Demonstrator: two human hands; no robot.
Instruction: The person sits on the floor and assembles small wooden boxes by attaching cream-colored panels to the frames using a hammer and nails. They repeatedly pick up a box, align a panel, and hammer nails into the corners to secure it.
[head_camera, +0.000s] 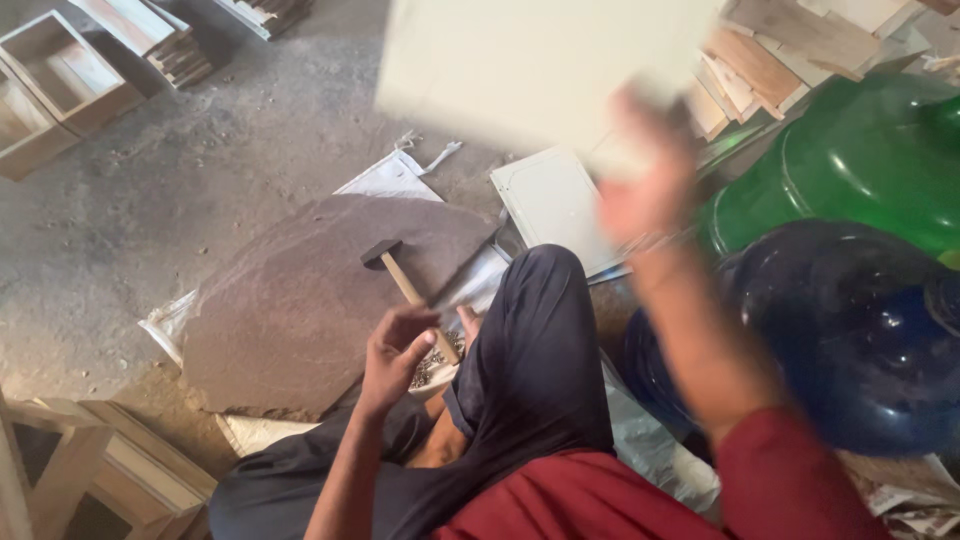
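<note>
Right hand (650, 190): grasps pale flat board (530, 70) by its lower edge, above your knee (535, 300) | board: likely light, stiff (blurred) | left hand (400, 350): loosely curled beside hammer (405, 285) handle, left of knee, grip unclear.

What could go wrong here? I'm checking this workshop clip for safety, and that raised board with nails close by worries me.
The right hand lifts a pale board high and blurred; held at one edge, it might slip and fall onto the knee. The left hand reaches beside the bowl of nails and could get pricked. The hammer lies on the stone slab close to the leg, where a dropped board could knock it.
</note>
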